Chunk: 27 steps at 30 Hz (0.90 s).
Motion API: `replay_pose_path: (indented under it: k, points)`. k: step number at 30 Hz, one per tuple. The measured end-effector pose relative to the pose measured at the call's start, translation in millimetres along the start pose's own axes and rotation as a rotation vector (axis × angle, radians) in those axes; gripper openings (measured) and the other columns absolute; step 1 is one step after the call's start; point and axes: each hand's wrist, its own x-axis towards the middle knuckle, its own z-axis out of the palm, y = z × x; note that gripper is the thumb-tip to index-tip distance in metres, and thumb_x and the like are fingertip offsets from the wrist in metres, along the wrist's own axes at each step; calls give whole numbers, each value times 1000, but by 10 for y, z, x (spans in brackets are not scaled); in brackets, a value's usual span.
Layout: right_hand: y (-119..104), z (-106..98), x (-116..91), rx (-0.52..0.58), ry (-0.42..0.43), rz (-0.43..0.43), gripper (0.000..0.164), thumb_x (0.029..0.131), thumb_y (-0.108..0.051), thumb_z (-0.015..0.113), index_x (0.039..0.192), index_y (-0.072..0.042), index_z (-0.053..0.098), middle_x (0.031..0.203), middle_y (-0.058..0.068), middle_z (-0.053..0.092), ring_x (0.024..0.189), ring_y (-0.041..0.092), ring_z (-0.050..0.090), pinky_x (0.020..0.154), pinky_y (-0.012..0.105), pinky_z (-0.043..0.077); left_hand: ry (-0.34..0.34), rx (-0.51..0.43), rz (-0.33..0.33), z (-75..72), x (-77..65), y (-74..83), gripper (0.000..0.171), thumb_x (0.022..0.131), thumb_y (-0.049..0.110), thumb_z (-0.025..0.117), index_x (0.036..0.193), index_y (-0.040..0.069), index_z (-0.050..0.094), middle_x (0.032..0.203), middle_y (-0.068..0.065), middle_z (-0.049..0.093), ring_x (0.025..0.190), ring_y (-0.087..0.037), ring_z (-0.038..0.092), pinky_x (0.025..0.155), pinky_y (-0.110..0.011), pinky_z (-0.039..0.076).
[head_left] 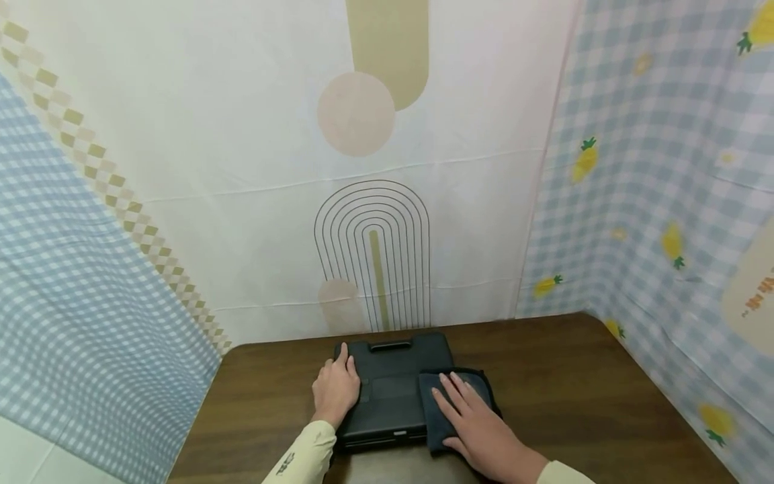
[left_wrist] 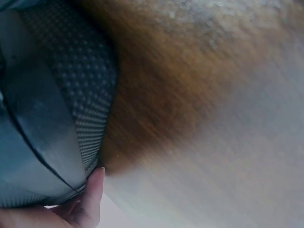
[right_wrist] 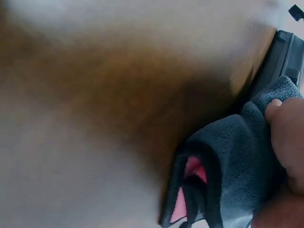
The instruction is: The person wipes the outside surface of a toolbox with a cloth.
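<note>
Cloth (head_left: pixel 434 418) under flat right hand (head_left: pixel 480 427), left hand (head_left: pixel 336 388) gripping case (head_left: pixel 390 394)

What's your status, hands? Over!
Left fingers hold black case by its left edge. Right fingers rest on gray cloth. Cloth covers part of case's right side.

Below the left hand (head_left: pixel 336 384), one long sleeve (head_left: pixel 306 452) of pale yellow cloth covers the forearm, with small folds near its cuff. On this cloth, farther from the left hand, a dark printed marking (head_left: pixel 285 464) is visible. Lower and to the right of the left hand, a small part of the other sleeve (head_left: pixel 564 474) shows the same pale yellow.
</note>
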Motion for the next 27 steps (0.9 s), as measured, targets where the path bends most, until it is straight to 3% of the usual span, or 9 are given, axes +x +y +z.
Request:
replay_pose_path:
  k: [7, 15, 21, 27]
  points:
    - [-85, 62, 132, -199, 43, -133, 83, 105, -58, 59, 170, -13, 32, 179, 13, 27, 164, 33, 32, 126, 53, 40, -2, 40, 5, -52, 9, -49, 49, 114, 34, 48, 158, 15, 55, 117, -26, 74, 93, -44, 73, 71, -60, 59]
    - [-420, 205, 409, -325, 111, -248, 81, 106, -59, 56, 166, -7, 38, 175, 17, 34, 162, 30, 39, 124, 48, 44, -11, 39, 12, -87, 0, -67, 49, 114, 32, 48, 159, 13, 54, 116, -27, 74, 86, -43, 72, 65, -57, 58]
    - [-628, 327, 586, -368, 158, -301, 82, 105, -61, 57, 164, -6, 40, 174, 16, 36, 161, 28, 40, 124, 45, 44, -12, 15, 10, -46, -7, -35, 49, 113, 32, 50, 158, 12, 55, 120, -27, 74, 89, -44, 73, 70, -59, 59]
    - [-641, 339, 583, -360, 142, -283, 81, 107, -61, 53, 166, -9, 38, 176, 13, 34, 162, 26, 38, 126, 44, 42, -2, -18, 2, 3, -4, -9, 49, 113, 33, 51, 157, 13, 56, 123, -26, 74, 95, -45, 74, 76, -62, 60]
